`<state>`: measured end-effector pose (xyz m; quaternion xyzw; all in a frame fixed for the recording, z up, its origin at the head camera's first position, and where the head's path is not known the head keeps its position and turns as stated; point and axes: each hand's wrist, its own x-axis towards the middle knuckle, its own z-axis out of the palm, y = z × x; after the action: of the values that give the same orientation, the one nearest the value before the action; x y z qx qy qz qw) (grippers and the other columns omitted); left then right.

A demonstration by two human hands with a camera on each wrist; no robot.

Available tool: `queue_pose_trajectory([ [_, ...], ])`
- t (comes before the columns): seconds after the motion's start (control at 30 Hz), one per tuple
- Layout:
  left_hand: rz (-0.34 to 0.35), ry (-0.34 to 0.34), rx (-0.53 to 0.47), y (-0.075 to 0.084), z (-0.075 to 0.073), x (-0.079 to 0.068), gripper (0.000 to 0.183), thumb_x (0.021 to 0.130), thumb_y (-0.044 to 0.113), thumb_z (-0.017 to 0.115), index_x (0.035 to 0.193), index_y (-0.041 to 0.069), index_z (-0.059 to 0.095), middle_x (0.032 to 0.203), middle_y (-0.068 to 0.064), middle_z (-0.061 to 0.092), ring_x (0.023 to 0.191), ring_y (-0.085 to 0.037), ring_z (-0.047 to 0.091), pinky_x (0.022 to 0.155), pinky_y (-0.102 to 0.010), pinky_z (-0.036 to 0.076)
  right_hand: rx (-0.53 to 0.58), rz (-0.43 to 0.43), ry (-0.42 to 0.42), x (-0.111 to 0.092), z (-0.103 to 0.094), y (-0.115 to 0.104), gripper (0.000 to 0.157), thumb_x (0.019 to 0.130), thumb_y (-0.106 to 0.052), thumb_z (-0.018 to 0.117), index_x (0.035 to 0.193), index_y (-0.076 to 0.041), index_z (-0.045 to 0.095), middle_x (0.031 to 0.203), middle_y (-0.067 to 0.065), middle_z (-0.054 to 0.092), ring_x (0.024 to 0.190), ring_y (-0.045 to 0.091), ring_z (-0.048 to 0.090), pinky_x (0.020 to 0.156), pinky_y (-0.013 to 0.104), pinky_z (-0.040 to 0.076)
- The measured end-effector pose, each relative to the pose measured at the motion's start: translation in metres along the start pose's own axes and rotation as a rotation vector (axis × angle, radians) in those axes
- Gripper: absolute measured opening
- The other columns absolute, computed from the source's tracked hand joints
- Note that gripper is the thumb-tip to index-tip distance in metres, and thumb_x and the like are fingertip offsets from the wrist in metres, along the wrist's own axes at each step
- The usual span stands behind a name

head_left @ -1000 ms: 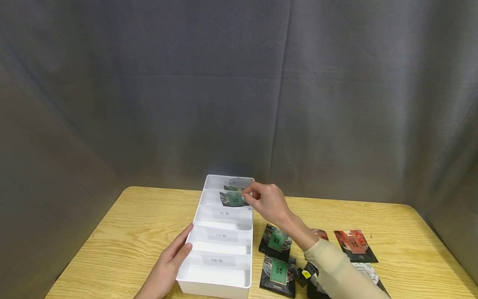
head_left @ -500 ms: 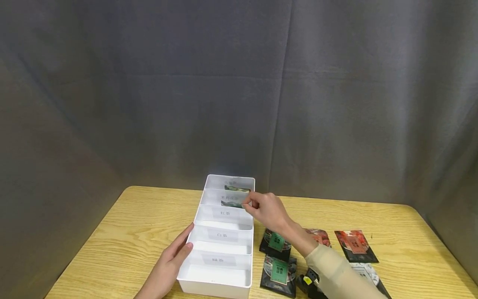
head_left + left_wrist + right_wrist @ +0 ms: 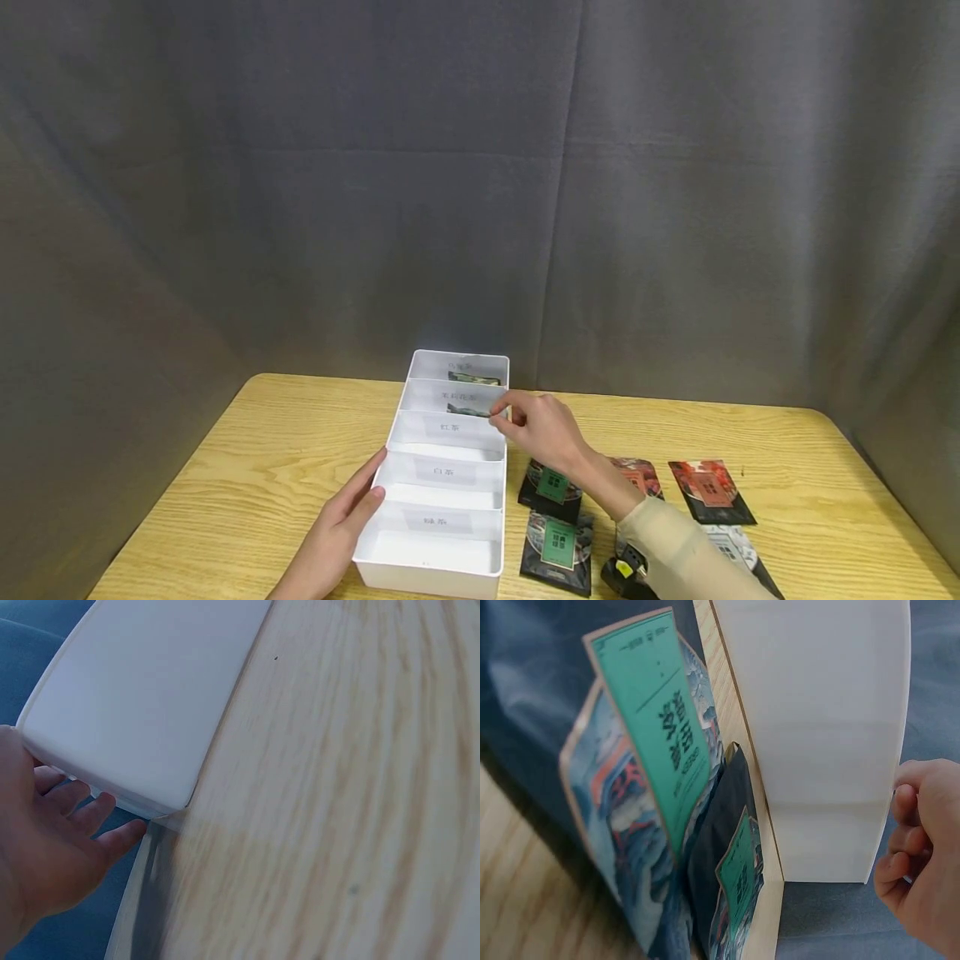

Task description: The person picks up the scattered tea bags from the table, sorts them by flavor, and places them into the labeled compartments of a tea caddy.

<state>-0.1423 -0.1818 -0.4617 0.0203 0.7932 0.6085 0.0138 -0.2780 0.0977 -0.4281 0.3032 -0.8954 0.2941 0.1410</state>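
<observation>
A white divided box (image 3: pixel 427 579) stands lengthwise on the table, its compartments bearing paper labels. My left hand (image 3: pixel 330 529) rests against its left side, index finger and thumb at the rim; the left wrist view shows these fingers (image 3: pixel 94 814) by the box's edge. In the second compartment from the back, a dark green tea sachet (image 3: pixel 467 410) shows only its upper edge. My right hand (image 3: pixel 542 425) pinches that sachet's right corner, thumb and index together. Another green sachet (image 3: pixel 474 378) sits in the rearmost compartment.
Right of the box lie black sachets with green labels (image 3: pixel 551 483) (image 3: pixel 557 546), red-patterned sachets (image 3: pixel 711 490) (image 3: pixel 637 475) and a white-patterned one (image 3: pixel 731 542). The right forearm passes over some of them. A grey curtain (image 3: pixel 480 183) hangs behind the wooden table (image 3: pixel 300 417).
My right hand has lowered the green sachet from above the box into the second compartment from the back, so less of it shows. The left hand stays at the box's side.
</observation>
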Motion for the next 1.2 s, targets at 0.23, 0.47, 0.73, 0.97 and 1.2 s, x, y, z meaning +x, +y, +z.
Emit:
queue_pose_trajectory([
  [0.23, -0.006, -0.002, -0.006, 0.001, 0.0, 0.0, 0.049, 0.108, 0.024, 0.041, 0.156, 0.021, 0.032, 0.164, -0.009, 0.024, 0.15, -0.027, 0.023, 0.12, -0.049, 0.023, 0.006, 0.028, 0.003, -0.003, -0.006, 0.003, 0.011, 0.095, -0.029, 0.069, 0.099, -0.021, 0.075, 0.05, -0.013, 0.04, 0.041, 0.0, 0.027, 0.041, 0.017, 0.019],
  [0.47, -0.009, -0.004, -0.004, 0.001, 0.0, 0.0, 0.049, 0.108, 0.026, 0.042, 0.156, 0.022, 0.032, 0.164, -0.008, 0.025, 0.15, -0.026, 0.023, 0.121, -0.049, 0.023, 0.006, 0.071, 0.007, -0.012, -0.022, 0.01, 0.009, 0.094, -0.027, 0.069, 0.099, -0.022, 0.074, 0.052, -0.012, 0.041, 0.043, 0.002, 0.031, 0.042, 0.018, 0.022],
  [0.73, -0.002, -0.003, 0.001, 0.0, 0.0, 0.0, 0.05, 0.108, 0.028, 0.042, 0.156, 0.022, 0.032, 0.164, -0.008, 0.025, 0.15, -0.025, 0.024, 0.121, -0.048, 0.024, -0.001, 0.102, -0.002, -0.023, -0.037, 0.021, 0.009, 0.094, -0.028, 0.07, 0.099, -0.023, 0.074, 0.053, -0.012, 0.042, 0.044, 0.002, 0.032, 0.043, 0.019, 0.024],
  [0.97, -0.007, 0.001, 0.006, 0.001, 0.0, 0.0, 0.05, 0.108, 0.029, 0.042, 0.156, 0.023, 0.032, 0.164, -0.007, 0.026, 0.15, -0.025, 0.024, 0.121, -0.05, 0.024, -0.013, 0.091, -0.012, -0.033, -0.042, 0.03, 0.01, 0.094, -0.032, 0.07, 0.099, -0.024, 0.074, 0.052, -0.014, 0.043, 0.042, 0.001, 0.032, 0.043, 0.019, 0.025],
  [1.2, -0.008, 0.003, 0.002, 0.0, -0.001, 0.0, 0.049, 0.108, 0.029, 0.043, 0.156, 0.023, 0.033, 0.164, -0.007, 0.026, 0.15, -0.025, 0.024, 0.121, -0.049, 0.022, 0.014, 0.138, -0.089, -0.044, -0.054, 0.038, 0.013, 0.094, -0.034, 0.069, 0.103, -0.026, 0.073, 0.054, -0.014, 0.048, 0.043, 0.002, 0.033, 0.043, 0.02, 0.028],
])
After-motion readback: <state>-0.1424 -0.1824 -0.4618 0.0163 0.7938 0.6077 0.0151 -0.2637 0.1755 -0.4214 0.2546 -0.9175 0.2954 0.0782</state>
